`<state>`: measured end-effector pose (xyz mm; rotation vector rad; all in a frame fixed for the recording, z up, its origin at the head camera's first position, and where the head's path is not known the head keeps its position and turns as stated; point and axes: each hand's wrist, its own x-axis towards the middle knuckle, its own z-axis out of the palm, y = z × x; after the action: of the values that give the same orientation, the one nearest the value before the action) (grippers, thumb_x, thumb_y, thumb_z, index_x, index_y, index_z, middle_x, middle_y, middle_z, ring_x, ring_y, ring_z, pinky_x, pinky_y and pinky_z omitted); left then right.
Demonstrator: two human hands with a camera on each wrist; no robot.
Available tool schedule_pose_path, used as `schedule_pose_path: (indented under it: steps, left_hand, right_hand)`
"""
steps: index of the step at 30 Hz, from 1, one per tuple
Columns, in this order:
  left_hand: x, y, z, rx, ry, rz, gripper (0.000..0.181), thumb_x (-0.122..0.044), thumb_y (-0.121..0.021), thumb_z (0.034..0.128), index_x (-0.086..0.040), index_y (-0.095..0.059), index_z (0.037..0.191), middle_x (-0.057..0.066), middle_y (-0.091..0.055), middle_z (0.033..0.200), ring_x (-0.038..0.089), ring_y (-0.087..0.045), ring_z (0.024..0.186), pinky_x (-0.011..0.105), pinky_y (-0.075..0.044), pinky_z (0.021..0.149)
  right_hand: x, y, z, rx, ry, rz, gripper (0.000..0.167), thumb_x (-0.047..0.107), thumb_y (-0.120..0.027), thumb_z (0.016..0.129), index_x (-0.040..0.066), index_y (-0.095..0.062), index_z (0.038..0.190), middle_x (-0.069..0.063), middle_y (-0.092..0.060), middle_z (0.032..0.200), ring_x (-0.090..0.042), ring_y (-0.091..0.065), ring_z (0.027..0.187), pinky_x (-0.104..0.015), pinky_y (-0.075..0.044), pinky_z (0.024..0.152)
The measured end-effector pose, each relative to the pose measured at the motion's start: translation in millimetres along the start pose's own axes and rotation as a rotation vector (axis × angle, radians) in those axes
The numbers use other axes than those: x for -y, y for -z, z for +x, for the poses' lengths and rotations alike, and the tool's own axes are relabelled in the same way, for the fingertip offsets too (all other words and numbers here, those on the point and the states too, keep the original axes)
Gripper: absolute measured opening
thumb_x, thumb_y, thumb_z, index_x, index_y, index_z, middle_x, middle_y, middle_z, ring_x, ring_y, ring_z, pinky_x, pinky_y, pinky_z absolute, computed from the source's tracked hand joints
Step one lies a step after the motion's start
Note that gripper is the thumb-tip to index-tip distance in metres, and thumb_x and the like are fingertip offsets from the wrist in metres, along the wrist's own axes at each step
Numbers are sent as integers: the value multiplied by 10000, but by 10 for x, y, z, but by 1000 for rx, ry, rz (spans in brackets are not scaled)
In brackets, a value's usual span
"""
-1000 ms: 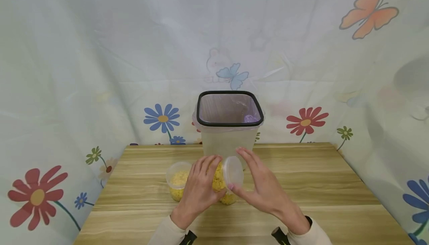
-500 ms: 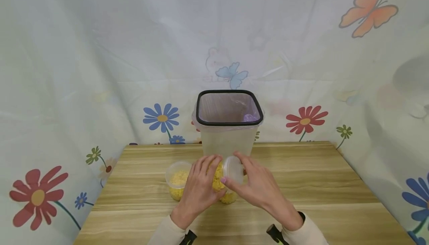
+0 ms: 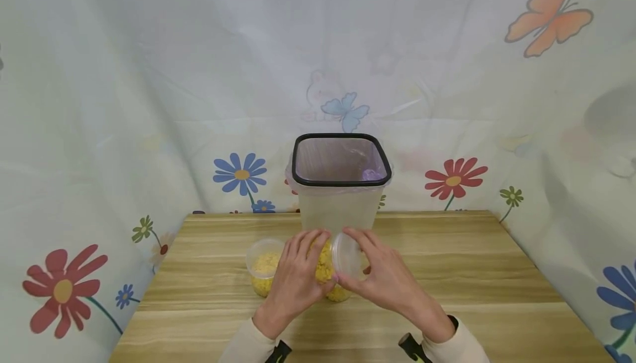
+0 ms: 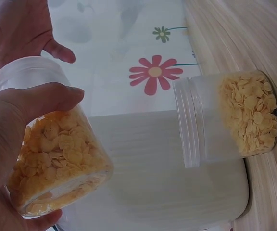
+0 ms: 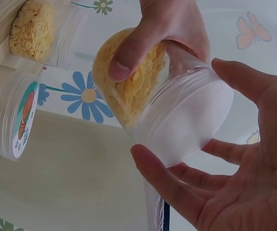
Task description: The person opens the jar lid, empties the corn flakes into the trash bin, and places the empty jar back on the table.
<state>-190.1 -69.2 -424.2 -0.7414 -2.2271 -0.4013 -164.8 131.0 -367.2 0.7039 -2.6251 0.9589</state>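
Observation:
My left hand (image 3: 298,277) grips a clear jar (image 4: 56,159) of yellow flakes, tilted on its side above the table, with its frosted lid end facing right. At that end my right hand (image 3: 387,275) holds the translucent lid (image 5: 191,115) by its rim, thumb and fingers spread around it. In the left wrist view the left thumb lies across the jar's side. A second jar (image 3: 261,275) of flakes stands on the table left of the left hand. Behind the held jar, another jar (image 3: 339,293) of flakes is mostly hidden; in the right wrist view a jar's printed lid (image 5: 25,120) shows.
Beyond the hands stands a pale bin (image 3: 338,208) with a black rim and a purple liner. The wood-grain table (image 3: 457,275) reaches back to a curtain (image 3: 238,76) printed with flowers and butterflies.
My right hand has moved in toward the lid, and its thumb and fingers have closed around the rim. The left hand and its jar have stayed in place.

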Motion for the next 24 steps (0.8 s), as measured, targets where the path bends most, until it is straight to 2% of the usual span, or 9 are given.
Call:
schedule_pose_path:
  steps: [5, 9, 12, 16, 20, 24]
  left_hand:
    - [-5, 16, 1, 31, 18, -9, 974, -481, -906, 594, -145, -472, 1398, 43, -534, 1361, 246, -508, 1230, 421, -468, 1027]
    - [-6, 26, 0, 34, 21, -22, 1000, -468, -925, 566, -152, -470, 1399, 41, -540, 1357, 243, -512, 1227, 421, -472, 1020]
    - [-2, 24, -2, 28, 19, -20, 1007, -437, -935, 550, -149, -471, 1396, 42, -543, 1348, 245, -516, 1219, 421, -475, 1015]
    - [1, 26, -5, 26, 17, -15, 1006, -415, -935, 549, -148, -469, 1399, 41, -545, 1345, 247, -520, 1216, 419, -476, 1015]
    - [2, 30, -6, 25, 21, -21, 1013, -405, -936, 549, -149, -463, 1407, 36, -543, 1353, 244, -518, 1223, 417, -472, 1023]
    - [8, 24, -2, 1, 10, -30, 1018, -392, -942, 527, -133, -475, 1394, 42, -555, 1337, 248, -526, 1213, 420, -477, 1016]
  right_hand:
    - [-27, 22, 3, 10, 84, 17, 765, 331, -845, 746, 175, -491, 1406, -90, -508, 1392, -248, -632, 1044, -137, -525, 645]
    - [-63, 31, 6, 12, 170, 1, 776, 290, -872, 722, 181, -503, 1397, -82, -493, 1404, -245, -621, 1075, -184, -558, 690]
    - [-101, 28, 10, 4, 263, -48, 794, 266, -891, 700, 174, -504, 1388, -85, -481, 1424, -254, -606, 1134, -306, -591, 780]
    - [-146, 15, 16, -15, 367, -94, 835, 216, -908, 673, 172, -484, 1390, -96, -453, 1453, -277, -576, 1211, -439, -567, 882]
    - [-165, 0, 12, -23, 393, -91, 886, 227, -911, 668, 169, -453, 1424, -91, -415, 1492, -299, -560, 1239, -459, -561, 892]
    - [-151, 0, -11, -4, 352, -62, 970, 344, -880, 706, 184, -356, 1506, -87, -330, 1564, -331, -509, 1306, -500, -538, 933]
